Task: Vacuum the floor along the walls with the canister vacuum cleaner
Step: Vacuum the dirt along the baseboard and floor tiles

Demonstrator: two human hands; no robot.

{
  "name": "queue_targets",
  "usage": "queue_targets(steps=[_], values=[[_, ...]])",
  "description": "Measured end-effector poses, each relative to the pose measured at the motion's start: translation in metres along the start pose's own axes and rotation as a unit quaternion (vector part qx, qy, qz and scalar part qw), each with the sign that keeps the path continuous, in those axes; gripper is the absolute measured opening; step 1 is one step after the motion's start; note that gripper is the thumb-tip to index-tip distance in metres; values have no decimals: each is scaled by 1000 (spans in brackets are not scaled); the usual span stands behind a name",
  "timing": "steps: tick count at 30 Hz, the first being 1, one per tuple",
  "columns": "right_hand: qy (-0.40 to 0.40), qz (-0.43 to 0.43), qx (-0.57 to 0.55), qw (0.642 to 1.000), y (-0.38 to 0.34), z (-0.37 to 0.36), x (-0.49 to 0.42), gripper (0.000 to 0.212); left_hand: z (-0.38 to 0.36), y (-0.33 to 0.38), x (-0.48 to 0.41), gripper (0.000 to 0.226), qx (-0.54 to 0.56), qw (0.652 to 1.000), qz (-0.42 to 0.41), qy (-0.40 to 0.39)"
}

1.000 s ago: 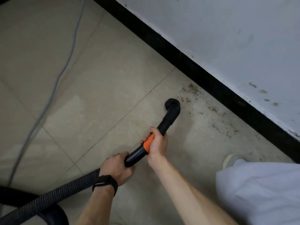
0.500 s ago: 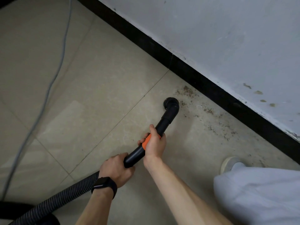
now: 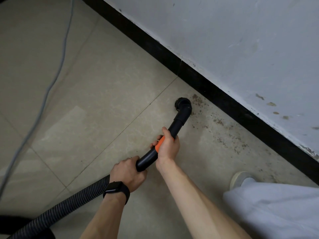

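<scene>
Wand (image 3: 177,125) brush (image 3: 183,104) sits on floor (image 3: 103,100) beside baseboard (image 3: 224,100), closer to dirt (image 3: 198,100) than a second ago. Right hand (image 3: 168,145) grips the orange collar (image 3: 159,144), left hand (image 3: 128,171) grips wand's rear. Hose (image 3: 69,204) runs off frame. Dark shape (image 3: 13,225) at lower left is cut off, unclear.

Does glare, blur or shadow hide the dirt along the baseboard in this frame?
Head view: no; the light is soft and even, and the dirt reads clearly beside the sharp brush nozzle; a pale reflection sits on the floor tile far to its left; the gray cable looks slightly soft.
</scene>
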State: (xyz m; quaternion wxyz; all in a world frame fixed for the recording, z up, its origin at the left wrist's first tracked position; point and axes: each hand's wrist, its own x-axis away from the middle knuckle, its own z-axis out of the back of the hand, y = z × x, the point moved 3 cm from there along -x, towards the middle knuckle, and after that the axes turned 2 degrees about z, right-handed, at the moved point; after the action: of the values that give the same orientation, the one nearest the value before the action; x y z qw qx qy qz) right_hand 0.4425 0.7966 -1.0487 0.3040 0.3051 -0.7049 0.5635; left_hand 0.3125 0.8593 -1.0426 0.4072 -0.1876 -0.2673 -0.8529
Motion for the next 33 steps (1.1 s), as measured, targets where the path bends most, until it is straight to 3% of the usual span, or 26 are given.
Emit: queue_targets(steps=[27,33], values=[[-17,79,48,996,-46,-16,-48,30,8,47,-49,14,4,1000,-16,22],[-57,74,72,993,-46,-34,-52,30,17,41,-58,16,17,999,-3,35]])
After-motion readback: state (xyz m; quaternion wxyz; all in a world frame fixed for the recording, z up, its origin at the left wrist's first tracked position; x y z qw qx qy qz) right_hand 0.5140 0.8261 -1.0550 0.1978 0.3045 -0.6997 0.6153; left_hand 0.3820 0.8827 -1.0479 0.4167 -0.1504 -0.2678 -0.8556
